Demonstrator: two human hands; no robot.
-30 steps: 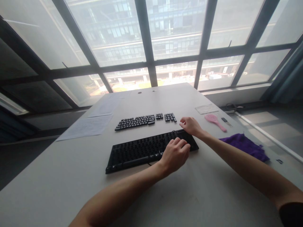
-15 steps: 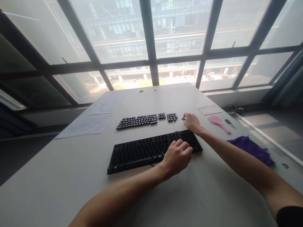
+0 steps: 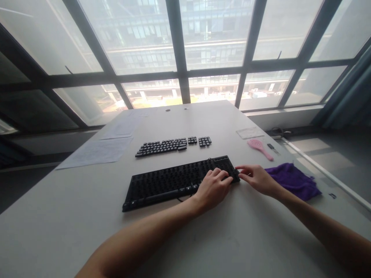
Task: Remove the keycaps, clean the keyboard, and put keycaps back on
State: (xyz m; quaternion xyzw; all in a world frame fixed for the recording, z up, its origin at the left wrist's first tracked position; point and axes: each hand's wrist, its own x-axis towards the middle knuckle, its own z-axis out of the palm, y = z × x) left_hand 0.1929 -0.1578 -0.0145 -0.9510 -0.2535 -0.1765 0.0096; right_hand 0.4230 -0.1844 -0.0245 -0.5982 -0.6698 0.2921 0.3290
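A black keyboard lies at a slant in front of me, most of its key positions bare, with a spacebar and a few keycaps along its front row. My left hand rests over its right part, fingers bent down onto the keyboard; the thumb is mostly hidden. At the right end, my right hand brings thumb and forefinger close around a small dark keycap, partly lost against the keyboard. Behind lie loose black keycaps in rows: a long block, a small group and another group.
A pink hairbrush, a small dark-handled tool and a clear bag lie to the right. Nearer is a crumpled purple cloth. Sheets of paper cover the white table's left side, with windows beyond.
My right hand has come back from beside the loose keycaps to the keyboard's right end. My left hand stays on the keyboard. The whole view has shifted slightly.
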